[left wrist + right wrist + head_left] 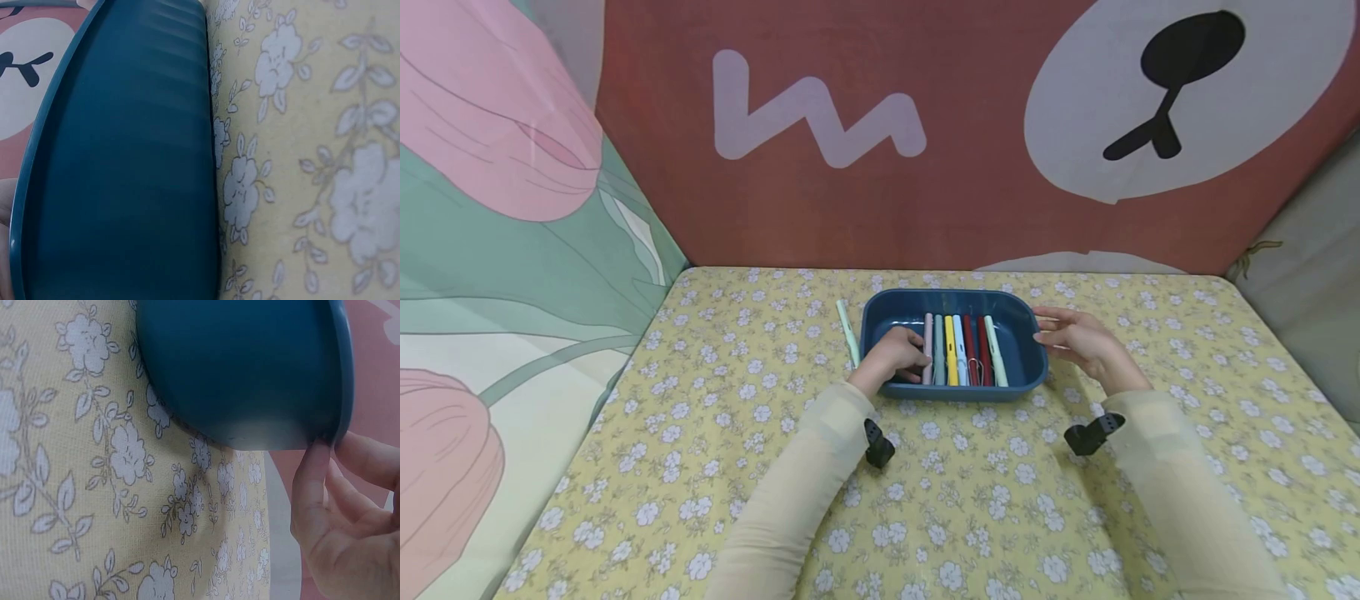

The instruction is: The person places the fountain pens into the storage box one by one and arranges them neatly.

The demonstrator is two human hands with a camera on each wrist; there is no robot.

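Note:
A dark blue rectangular box (966, 393) holds a row of several pens lying side by side. My left hand (891, 358) reaches over its left side, with its curled fingers and thumb at the pink pen (928, 333), the leftmost of the row. To its right lie a grey-blue pen (938, 346), a yellow pen (951, 350), a light blue one, two dark red ones and a mint green pen (996, 350). At the box's right end, my right hand (1078, 342) pinches the rim between thumb and fingers. The left wrist view mostly shows the box's outer wall (125, 162), hiding the left fingertips.
Another mint green pen (847, 333) lies on the cloth just left of the box. A yellow floral cloth (940, 500) covers the table. Behind it hangs a red-brown printed backdrop (962, 208), and a flower-printed sheet (550, 275) hangs at the left.

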